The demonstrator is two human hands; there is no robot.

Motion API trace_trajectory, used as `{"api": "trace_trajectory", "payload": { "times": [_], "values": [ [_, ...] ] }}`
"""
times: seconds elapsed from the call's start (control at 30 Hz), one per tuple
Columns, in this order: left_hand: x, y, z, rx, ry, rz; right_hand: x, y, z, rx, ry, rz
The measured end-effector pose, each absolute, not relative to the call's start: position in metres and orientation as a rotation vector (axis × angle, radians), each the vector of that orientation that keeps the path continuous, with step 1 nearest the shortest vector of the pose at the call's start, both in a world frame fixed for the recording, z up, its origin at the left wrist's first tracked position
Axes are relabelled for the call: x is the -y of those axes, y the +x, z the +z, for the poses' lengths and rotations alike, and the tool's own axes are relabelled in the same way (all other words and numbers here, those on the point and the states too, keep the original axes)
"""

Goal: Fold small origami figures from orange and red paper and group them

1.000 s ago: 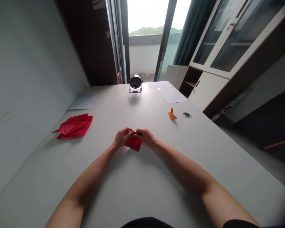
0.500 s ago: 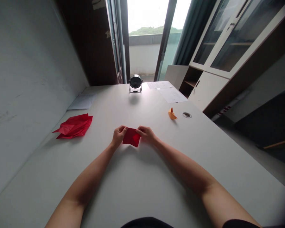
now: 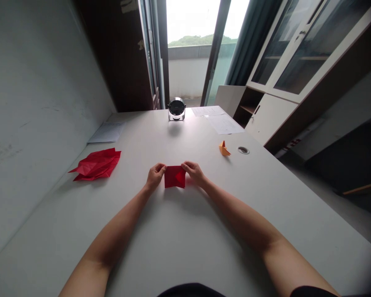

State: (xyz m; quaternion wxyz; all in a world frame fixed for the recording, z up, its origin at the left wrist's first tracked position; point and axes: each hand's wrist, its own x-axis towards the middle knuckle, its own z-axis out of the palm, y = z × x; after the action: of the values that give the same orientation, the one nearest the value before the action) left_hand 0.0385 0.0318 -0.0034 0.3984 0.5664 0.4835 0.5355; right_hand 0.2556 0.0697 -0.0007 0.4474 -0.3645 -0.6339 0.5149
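A small red sheet of folded paper is held up between my two hands near the middle of the table. My left hand pinches its upper left corner. At the upper right corner, my right hand grips it between thumb and fingers. The paper's lower edge hangs free and looks slightly parted, with light showing through its right part. Both forearms reach in from the near edge, and the fingertips behind the paper are hidden.
Crumpled red paper lies to the left by the wall. An orange folded paper figure stands at right, beside a round cable hole. At the back are a round black lamp-like device and white sheets. Another sheet lies back left.
My right hand has shifted a little to the right and up, drawing the red paper wider and straighter. Its lower edge is now more level. My left hand stays nearly in place.
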Motion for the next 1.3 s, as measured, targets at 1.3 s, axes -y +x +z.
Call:
{"api": "trace_trajectory", "payload": {
  "times": [1.3],
  "values": [
    [-0.034, 0.036, -0.007, -1.143, 1.388, 1.4, -0.07, 0.25, -0.007, 1.569, -0.792, 1.276]
  ]
}}
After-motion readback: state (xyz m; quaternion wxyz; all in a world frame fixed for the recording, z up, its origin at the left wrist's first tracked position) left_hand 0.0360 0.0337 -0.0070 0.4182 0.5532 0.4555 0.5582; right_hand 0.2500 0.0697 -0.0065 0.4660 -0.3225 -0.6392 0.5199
